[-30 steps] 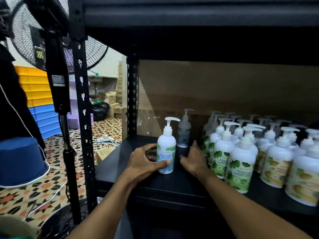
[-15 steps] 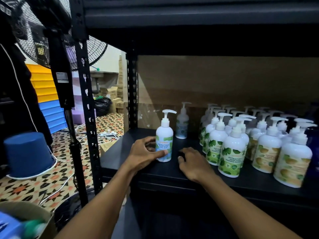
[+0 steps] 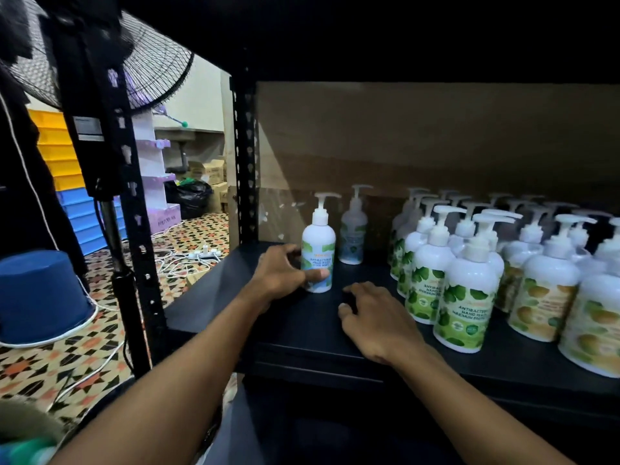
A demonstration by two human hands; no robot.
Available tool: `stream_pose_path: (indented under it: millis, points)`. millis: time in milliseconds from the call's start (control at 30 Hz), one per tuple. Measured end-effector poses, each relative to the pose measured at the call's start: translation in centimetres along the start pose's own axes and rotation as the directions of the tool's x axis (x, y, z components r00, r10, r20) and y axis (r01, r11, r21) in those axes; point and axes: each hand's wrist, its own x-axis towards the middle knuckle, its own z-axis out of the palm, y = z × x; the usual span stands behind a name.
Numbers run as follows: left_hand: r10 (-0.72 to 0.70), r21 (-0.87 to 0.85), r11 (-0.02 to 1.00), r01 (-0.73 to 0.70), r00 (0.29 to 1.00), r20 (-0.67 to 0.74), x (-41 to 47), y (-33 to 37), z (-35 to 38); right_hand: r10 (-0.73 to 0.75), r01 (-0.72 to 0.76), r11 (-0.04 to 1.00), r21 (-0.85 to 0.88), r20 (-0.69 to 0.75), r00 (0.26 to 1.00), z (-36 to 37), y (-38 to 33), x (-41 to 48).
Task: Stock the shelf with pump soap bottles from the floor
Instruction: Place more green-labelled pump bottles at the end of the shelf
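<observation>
A white pump soap bottle with a blue-green label (image 3: 318, 246) stands upright on the black shelf (image 3: 302, 330). My left hand (image 3: 281, 273) grips its lower part, thumb across the label. A second bottle of the same kind (image 3: 352, 229) stands just behind it. My right hand (image 3: 372, 317) rests on the shelf board in front, fingers loosely bent, holding nothing. To the right stand several rows of white pump bottles, green-leaf labels (image 3: 466, 297) nearest and yellow-fruit labels (image 3: 547, 286) beyond.
A black perforated shelf post (image 3: 134, 229) and a standing fan (image 3: 110, 72) are at left. An upturned blue bucket (image 3: 40, 297) and white cables lie on the patterned floor. Cardboard backs the shelf. A box corner shows at bottom left.
My right hand has slid back toward the shelf's front edge, away from the bottle. My left hand keeps its grip on the bottle. The camera has moved slightly.
</observation>
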Motion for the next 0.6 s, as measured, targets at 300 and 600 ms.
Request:
stream_pose_path:
  millis: [300, 600]
  points:
    - [-0.159, -0.074, 0.985, 0.153, 0.983, -0.087, 10.6, -2.4, 3.6, -0.006, 0.006, 1.0, -0.022, -0.01, 1.0, 0.2, 0.2, 0.4]
    - [-0.144, -0.16, 0.98, 0.117, 0.975, -0.17, 14.2, -5.4, 5.7, -0.013, 0.013, 1.0, -0.012, -0.018, 1.0, 0.2, 0.1, 0.4]
